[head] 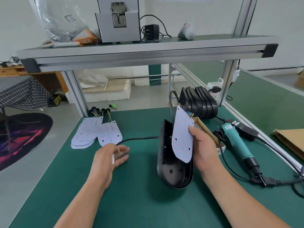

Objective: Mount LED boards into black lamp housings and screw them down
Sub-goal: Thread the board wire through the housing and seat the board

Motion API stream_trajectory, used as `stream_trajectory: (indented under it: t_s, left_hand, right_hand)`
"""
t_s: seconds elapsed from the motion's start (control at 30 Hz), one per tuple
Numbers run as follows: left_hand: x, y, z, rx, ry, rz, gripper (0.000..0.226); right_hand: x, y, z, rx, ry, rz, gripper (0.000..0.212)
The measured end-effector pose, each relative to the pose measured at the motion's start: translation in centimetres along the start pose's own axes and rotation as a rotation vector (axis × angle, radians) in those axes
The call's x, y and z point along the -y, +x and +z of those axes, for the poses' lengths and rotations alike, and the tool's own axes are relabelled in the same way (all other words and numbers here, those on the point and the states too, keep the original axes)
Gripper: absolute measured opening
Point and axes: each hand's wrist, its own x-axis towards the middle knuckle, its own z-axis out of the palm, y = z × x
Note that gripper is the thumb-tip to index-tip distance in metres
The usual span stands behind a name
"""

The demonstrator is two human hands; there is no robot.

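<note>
On the green worktop (139, 203), the left hand (113, 156) hovers blurred, its fingers loose and slightly spread, gripping nothing. To its right one black lamp housing (169, 163) stands tipped up on its long edge. It is a rounded oval shell whose hollow inside shows small holes and posts.

The right hand (204, 150) pinches one LED board (181, 137), thumb on its face and fingers behind. The board is a pale tongue-shaped sheet dotted with coloured specks, leaning in the housing's open side. Whether those fingers also steady the housing cannot be told. A black cable (138, 138) runs left from the housing.

Just behind the right hand sits one cardboard box of screws (213, 139), and right of it lies one teal electric screwdriver (238, 142). Further left, a fanned pile of LED boards (85, 134) lies flat, too overlapped to count. At the back stands a row of about six black housings (199, 102), leaning together.
</note>
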Motion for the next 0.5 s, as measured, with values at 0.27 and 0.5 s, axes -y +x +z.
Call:
stream_trajectory:
  t_s: [0.27, 0.5]
  left_hand:
    - [-0.1, -1.0, 0.0, 0.548, -0.855, -0.085, 0.022]
    - [0.3, -1.6, 1.4, 0.06, 0.386, 0.358, 0.026]
  right_hand:
    - [-1.8, -0.4, 0.9, 0.067, -0.089, 0.098, 0.027]
    - [-1.9, -0.9, 1.3, 0.075, -0.098, 0.117, 0.037]
